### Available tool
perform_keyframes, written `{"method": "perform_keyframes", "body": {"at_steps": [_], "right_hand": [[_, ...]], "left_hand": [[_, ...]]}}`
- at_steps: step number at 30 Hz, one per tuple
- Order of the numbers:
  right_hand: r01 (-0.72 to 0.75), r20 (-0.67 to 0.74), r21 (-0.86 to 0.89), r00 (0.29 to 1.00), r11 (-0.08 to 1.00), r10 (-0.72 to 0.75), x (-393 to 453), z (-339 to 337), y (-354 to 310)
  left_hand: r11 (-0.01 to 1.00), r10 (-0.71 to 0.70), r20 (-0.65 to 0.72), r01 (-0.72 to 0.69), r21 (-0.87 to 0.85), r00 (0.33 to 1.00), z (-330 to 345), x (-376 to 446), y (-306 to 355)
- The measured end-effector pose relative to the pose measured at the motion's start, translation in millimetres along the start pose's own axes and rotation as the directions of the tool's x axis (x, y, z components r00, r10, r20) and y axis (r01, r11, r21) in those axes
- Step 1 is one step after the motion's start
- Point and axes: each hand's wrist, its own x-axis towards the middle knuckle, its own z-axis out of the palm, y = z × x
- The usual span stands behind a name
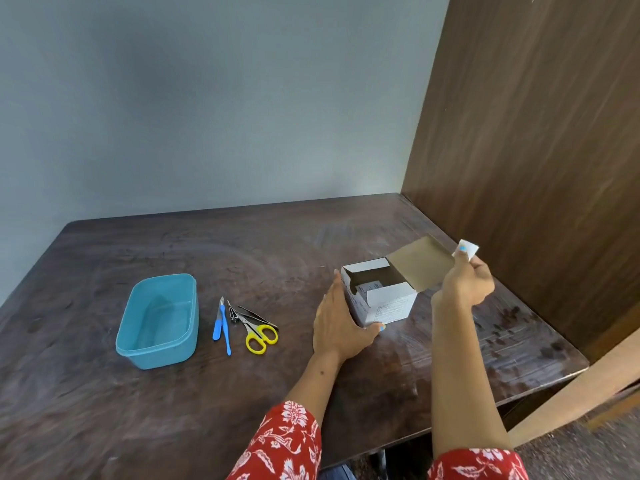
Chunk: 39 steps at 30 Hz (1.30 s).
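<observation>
White box (pixel 388 303) with a brown inner flap (pixel 420 263); blue tub (pixel 157 355); yellow-handled scissors (pixel 258 336); blue-handled tools (pixel 221 325); dark brown surface (pixel 138 427) — and red sleeves (pixel 284 445) in a white floral pattern.

Tub (pixel 157 322) left; scissors (pixel 258 332) mid; box (pixel 381 299) right, on table (pixel 173 410).

Head-worn view — forward, down, close over table (pixel 207 393)
</observation>
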Motion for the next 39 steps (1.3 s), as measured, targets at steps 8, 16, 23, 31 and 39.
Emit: {"method": "perform_keyframes", "body": {"at_steps": [8, 16, 23, 31, 39], "right_hand": [[0.314, 0.185, 0.149, 0.923, 0.938, -0.338, -42, 4, -8], [0.595, 0.590, -0.188, 0.704, 0.782, -0.394, -61, 2, 26], [0.745, 0.762, -0.345, 0.578, 0.571, -0.294, -59, 7, 46], [0.776, 0.791, -0.370, 0.551, 0.510, -0.264, -57, 9, 55], [0.773, 0.790, -0.367, 0.552, 0.518, -0.265, -54, 8, 62]], "left_hand": [[1.000, 0.006, -0.016, -0.006, 0.004, 1.000, 2, 1, -2], [1.000, -0.029, -0.005, 0.029, -0.001, 1.000, 5, 2, -5], [1.000, 0.011, -0.036, -0.011, -0.002, 0.999, 6, 3, -5], [0.998, 0.056, -0.039, -0.056, 0.006, 0.998, 6, 3, -6], [0.998, 0.069, -0.043, -0.069, -0.005, 0.997, 6, 5, -7]]}}
